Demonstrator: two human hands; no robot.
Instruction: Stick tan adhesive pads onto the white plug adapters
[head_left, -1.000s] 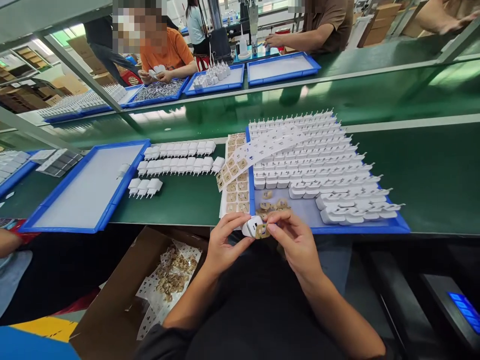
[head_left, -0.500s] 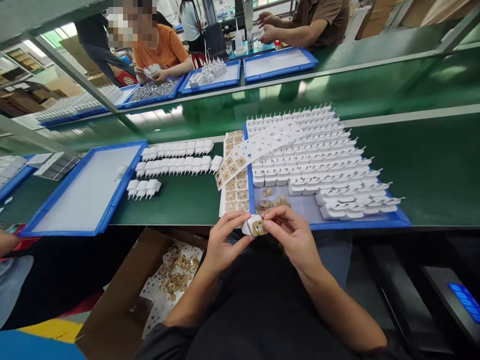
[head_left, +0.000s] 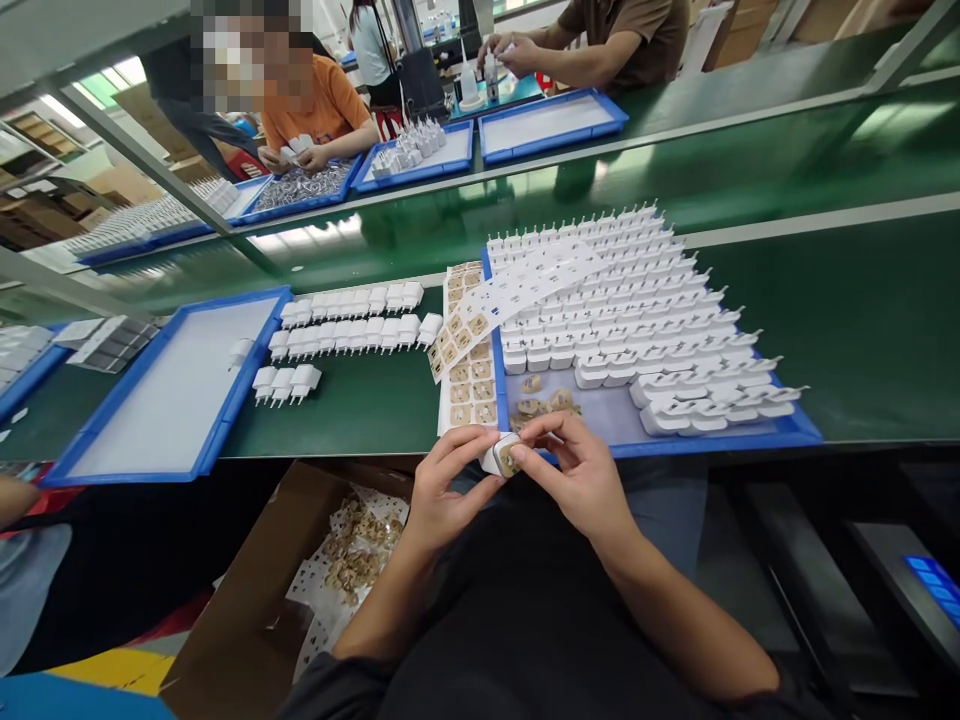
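A white plug charger (head_left: 491,462) is held just off the table's front edge between my two hands. My left hand (head_left: 450,482) pinches its left side with thumb and fingers. On the charger's face, turned to the right, is a tan sticker (head_left: 508,460). My right hand (head_left: 574,470) has its thumb pressed on that sticker and its fingers bent over the charger's upper right edge; part of the face is hidden beneath them. Loose tan pieces (head_left: 531,406) lie just beyond the hands, beside sheets of tan stickers (head_left: 471,390) and a partly peeled white sheet (head_left: 536,280).
A blue-rimmed tray (head_left: 712,447) at right holds rows of white chargers with pins up. Further rows of chargers (head_left: 345,335) stand left of the sheets, near another blue tray (head_left: 206,455). A cardboard box (head_left: 232,590) of scraps sits below. Co-workers (head_left: 319,110) sit across the line.
My right thumb has moved left onto the sticker's face and the fingers have closed in around the charger. The charger has turned slightly. Across the line, a co-worker's hands have shifted left.
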